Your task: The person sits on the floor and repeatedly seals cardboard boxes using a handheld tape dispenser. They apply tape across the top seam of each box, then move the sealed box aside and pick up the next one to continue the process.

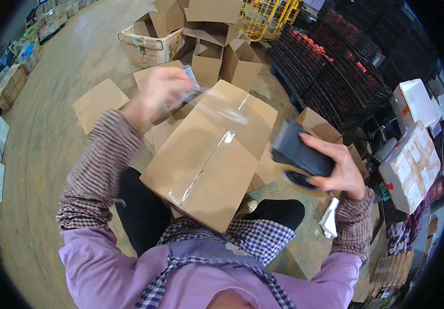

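A closed cardboard box (pixel 206 162) lies in front of me, clear tape along its middle seam. My right hand (pixel 334 166) is closed around a dark tape dispenser (pixel 303 148) with a roll of clear tape (pixel 297 179), held just off the box's right side. Over the box's far left edge is my left hand (pixel 164 92), blurred, its fingers around a shiny, clear and bluish item (pixel 190 77) that I cannot name for certain. A clear, blurred strip stretches from it over the box top.
Open cardboard boxes (pixel 208 58) stand beyond, beside a cream plastic crate (pixel 148 50). Stacked black crates (pixel 322 73) rise at the back right, near a yellow wire cage (pixel 270 17). White foam boxes (pixel 411 166) are at right. A flat cardboard piece (pixel 100 104) lies at left.
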### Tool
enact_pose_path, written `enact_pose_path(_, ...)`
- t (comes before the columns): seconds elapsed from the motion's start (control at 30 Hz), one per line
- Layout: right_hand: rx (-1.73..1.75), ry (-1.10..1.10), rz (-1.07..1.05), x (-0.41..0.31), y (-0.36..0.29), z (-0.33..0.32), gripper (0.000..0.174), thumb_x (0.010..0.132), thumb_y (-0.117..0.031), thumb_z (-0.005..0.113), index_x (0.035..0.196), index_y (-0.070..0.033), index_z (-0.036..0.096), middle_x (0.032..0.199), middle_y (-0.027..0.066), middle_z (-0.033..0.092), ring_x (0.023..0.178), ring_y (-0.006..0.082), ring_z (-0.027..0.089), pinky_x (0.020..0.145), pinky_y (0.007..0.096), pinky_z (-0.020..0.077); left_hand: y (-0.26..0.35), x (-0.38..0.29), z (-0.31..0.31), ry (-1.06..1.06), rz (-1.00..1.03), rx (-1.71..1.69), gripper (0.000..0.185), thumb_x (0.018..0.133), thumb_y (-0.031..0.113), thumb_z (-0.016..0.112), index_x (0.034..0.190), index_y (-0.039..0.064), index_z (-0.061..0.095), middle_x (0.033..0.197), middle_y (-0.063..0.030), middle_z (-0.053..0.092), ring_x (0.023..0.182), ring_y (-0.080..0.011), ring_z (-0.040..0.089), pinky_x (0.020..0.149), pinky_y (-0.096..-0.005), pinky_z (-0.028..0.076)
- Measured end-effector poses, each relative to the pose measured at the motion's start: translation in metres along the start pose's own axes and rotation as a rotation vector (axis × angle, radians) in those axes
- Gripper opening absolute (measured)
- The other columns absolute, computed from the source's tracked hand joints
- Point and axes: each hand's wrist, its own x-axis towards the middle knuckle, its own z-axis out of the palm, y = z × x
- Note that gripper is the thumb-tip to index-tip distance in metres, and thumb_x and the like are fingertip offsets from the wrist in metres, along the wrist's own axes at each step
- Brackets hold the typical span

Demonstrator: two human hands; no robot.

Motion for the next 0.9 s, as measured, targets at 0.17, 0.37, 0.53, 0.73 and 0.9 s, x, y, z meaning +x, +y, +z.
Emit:
enact_pose_path(0.17, 0.074, -0.113, 0.280, -0.027, 0.022, 0.005, 0.064, 0.058, -0.014, 0.073, 0.119, -0.001, 0.058, 0.114, 0.0164, 0.062, 0.105, 0.0246, 0.061, 0.093, 0.0308, 0.0438, -0.093, 0.030, -0.114, 0.112, -0.138, -0.173, 0.014, 0.085, 0.015, 0.060, 0.080, 0.003, 0.059, 0.065, 0.0001, 0.053, 0.044, -0.0046, 0.037, 0.036, -0.0221, 0.029)
enact_pose_path(0.37, 0.194, -0.133, 0.293, -0.040, 0.061, 0.043, 0.067, 0.055, -0.013, 0.075, 0.119, 0.001, 0.057, 0.118, 0.0183, 0.059, 0.106, 0.0254, 0.060, 0.093, 0.0305, 0.0431, -0.208, 0.022, -0.080, 0.100, -0.147, -0.267, 0.009, 0.083, 0.011, 0.057, 0.077, 0.006, 0.061, 0.061, 0.0027, 0.053, 0.043, -0.0033, 0.036, 0.038, -0.0203, 0.030)
enact_pose_path(0.53, 0.233, -0.121, 0.200, -0.044, 0.089, 0.082, 0.066, 0.061, -0.012, 0.075, 0.123, -0.001, 0.054, 0.123, 0.0146, 0.057, 0.110, 0.0248, 0.058, 0.096, 0.0328, 0.0416, -0.249, -0.010, 0.029, -0.012, -0.240, -0.806, 0.034, 0.093, 0.034, 0.050, 0.104, 0.003, 0.061, 0.085, -0.0035, 0.062, 0.075, -0.0113, 0.060, 0.065, -0.0263, 0.050)
enact_pose_path(0.73, 0.308, -0.107, 0.216, -0.047, 0.109, 0.098, 0.070, 0.061, -0.012, 0.076, 0.126, -0.003, 0.052, 0.124, 0.0169, 0.056, 0.112, 0.0246, 0.056, 0.096, 0.0325, 0.0406, -0.288, -0.015, 0.029, -0.120, -0.191, -0.348, 0.040, 0.093, 0.038, 0.049, 0.114, 0.003, 0.055, 0.100, -0.0060, 0.058, 0.089, -0.0134, 0.056, 0.077, -0.0291, 0.046)
enact_pose_path(0.9, 0.354, -0.082, 0.240, -0.048, 0.107, 0.104, 0.072, 0.060, -0.013, 0.077, 0.127, -0.002, 0.051, 0.125, 0.0169, 0.055, 0.114, 0.0261, 0.054, 0.098, 0.0336, 0.0386, -0.245, 0.020, 0.015, -0.089, -0.175, -0.149, 0.047, 0.093, 0.041, 0.048, 0.122, 0.003, 0.050, 0.112, -0.0082, 0.055, 0.101, -0.0151, 0.053, 0.087, -0.0314, 0.044)
